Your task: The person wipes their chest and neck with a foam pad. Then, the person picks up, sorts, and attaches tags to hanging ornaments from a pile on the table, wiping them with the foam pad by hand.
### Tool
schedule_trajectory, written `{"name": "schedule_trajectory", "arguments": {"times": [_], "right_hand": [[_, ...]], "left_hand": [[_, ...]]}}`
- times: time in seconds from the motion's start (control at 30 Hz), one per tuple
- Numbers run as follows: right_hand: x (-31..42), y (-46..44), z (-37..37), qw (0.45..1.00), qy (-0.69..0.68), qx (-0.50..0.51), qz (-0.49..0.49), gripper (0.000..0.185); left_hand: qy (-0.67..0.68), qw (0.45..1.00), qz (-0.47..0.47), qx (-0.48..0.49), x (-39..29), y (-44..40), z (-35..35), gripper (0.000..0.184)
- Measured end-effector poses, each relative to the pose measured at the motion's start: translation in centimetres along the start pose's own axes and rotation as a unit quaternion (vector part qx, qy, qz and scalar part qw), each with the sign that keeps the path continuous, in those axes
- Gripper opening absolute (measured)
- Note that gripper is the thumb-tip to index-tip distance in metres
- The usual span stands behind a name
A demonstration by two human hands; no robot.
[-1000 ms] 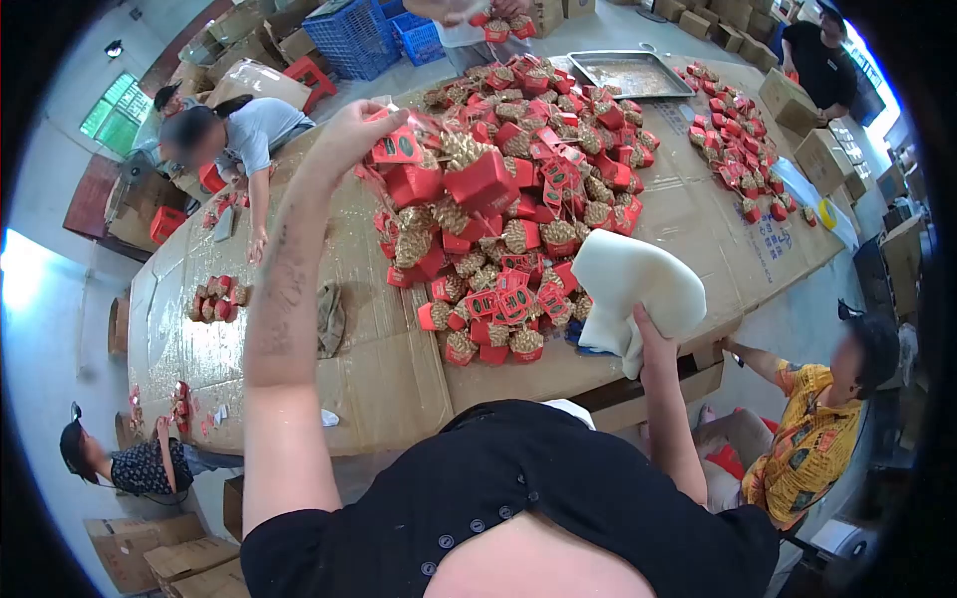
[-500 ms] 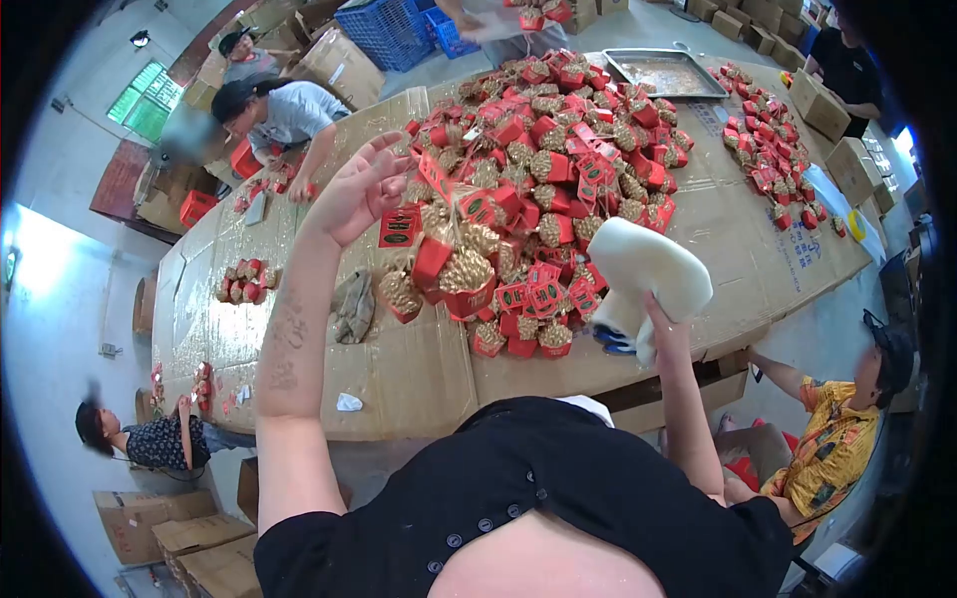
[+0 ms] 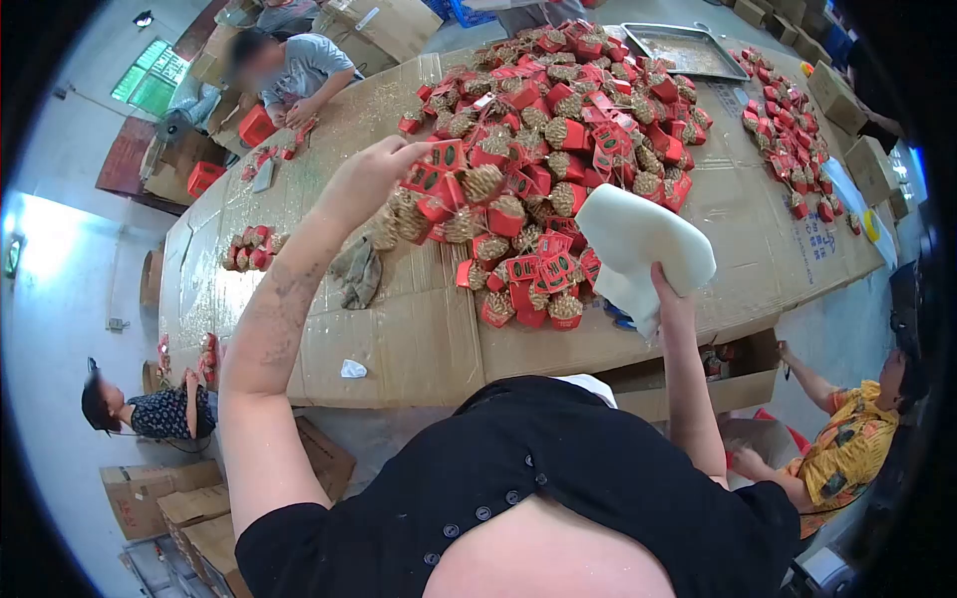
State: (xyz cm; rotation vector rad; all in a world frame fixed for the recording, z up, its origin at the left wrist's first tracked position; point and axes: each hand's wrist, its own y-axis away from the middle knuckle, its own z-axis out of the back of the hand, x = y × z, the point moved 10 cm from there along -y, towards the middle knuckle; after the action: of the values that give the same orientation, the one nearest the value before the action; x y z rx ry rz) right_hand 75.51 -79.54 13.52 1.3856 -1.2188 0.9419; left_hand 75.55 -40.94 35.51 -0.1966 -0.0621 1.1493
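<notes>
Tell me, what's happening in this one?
A person in black is at a cardboard-covered table, a big pile of red-and-gold ornaments in front of them. Their right grip holds a white sheet. Their left grip is at a red tag by the pile's left edge; whether it pinches it is unclear. A person in a grey shirt is at the table's far left.

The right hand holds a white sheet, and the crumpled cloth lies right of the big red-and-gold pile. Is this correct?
No: the head view shows the crumpled cloth left of the big pile. The right hand does hold the white sheet.
</notes>
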Motion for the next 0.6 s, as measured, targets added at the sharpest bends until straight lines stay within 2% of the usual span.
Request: {"name": "schedule_trajectory", "arguments": {"times": [0.1,0.17,0.2,0.37,0.43,0.47,0.53,0.57,0.6], "right_hand": [[0.2,0.2,0.7,0.999,-0.018,-0.021,-0.026,0.047],[0.1,0.2,0.6,0.999,-0.021,-0.028,-0.031,0.045],[-0.2,-0.1,0.7,0.999,-0.034,-0.021,-0.032,0.046],[-0.6,-1.3,1.6,0.999,-0.024,-0.046,-0.010,0.048],[-2.3,-1.2,3.3,0.994,-0.023,-0.085,-0.064,0.048],[-2.7,-1.0,4.0,0.992,-0.020,-0.098,-0.075,0.048],[-1.2,-0.3,6.0,0.990,-0.031,-0.139,0.012,0.046],[-1.5,0.2,7.0,0.988,-0.026,-0.152,0.004,0.046],[-1.8,1.0,8.1,0.986,-0.045,-0.160,0.001,0.048]], "left_hand": [[-0.084,0.996,-0.032,-0.024,-0.3,0.3,2.9,0.047],[-0.123,0.986,0.052,-0.103,0.7,0.7,6.7,0.045],[-0.117,0.983,0.040,-0.138,0.9,1.0,7.8,0.034],[-0.113,0.978,0.060,-0.166,3.0,1.6,9.3,0.020],[-0.056,0.979,0.111,-0.162,3.6,1.7,8.8,0.017],[-0.045,0.982,0.105,-0.150,3.4,1.6,7.9,0.017],[0.131,0.955,0.173,-0.201,5.2,2.6,6.7,0.010],[0.172,0.941,0.224,-0.187,6.4,3.2,5.2,0.011],[0.207,0.938,0.217,-0.175,6.7,3.3,3.8,0.012]]}}
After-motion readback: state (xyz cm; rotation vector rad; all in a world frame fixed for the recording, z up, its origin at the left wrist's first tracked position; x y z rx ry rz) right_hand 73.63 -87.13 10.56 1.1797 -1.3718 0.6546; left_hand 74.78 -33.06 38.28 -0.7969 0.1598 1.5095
